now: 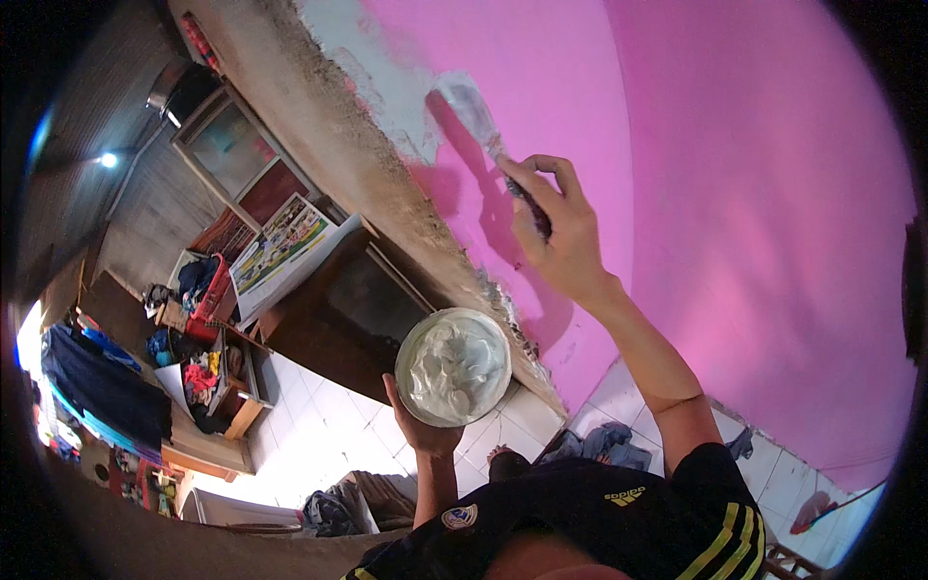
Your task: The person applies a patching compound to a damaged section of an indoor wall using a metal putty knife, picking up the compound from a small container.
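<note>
One putty knife [471, 108] in right hand [561, 232], one tub [453, 366] (putty, seemingly) in left hand [422, 425].

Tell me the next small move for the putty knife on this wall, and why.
Probably draw the putty knife down and left along the pink wall. The right hand holds its blade flat at the edge of the pale filled patch, where pink paint meets it, while the left hand holds a bowl of white putty.
</note>
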{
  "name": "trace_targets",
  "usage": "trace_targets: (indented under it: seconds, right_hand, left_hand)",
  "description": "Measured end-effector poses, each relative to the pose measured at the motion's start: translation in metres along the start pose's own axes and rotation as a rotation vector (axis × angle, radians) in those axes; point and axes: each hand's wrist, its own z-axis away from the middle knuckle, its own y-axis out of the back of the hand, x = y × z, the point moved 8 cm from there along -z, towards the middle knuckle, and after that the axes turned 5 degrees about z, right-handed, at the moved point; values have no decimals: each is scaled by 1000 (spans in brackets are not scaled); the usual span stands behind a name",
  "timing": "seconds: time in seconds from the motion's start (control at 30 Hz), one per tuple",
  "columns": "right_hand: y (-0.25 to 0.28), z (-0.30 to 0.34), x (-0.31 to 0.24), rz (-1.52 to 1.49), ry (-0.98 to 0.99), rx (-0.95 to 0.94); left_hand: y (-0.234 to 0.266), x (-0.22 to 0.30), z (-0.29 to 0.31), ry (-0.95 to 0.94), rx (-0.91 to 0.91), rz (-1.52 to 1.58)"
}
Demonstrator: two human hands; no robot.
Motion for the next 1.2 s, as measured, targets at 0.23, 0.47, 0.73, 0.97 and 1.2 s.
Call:
trace_targets:
  seconds: [0.23,0.47,0.73,0.97,1.2]
  right_hand:
    - [3,76,5,-278,-252,-548]
    - [36,112,31,-324,-759,-1228]
    - [28,125,44,-94,-735,-1659]
    - [15,151,50,-241,-754,-1713]
    - [0,215,67,-358,-983,-1622]
  left_hand:
    - [3,-1,3,-69,80,23]
    - [11,-5,13,54,-23,132]
    - [42,-46,22,521,65,195]
    - [67,-60,21,674,114,250]
    - [76,-60,18,513,199,136]
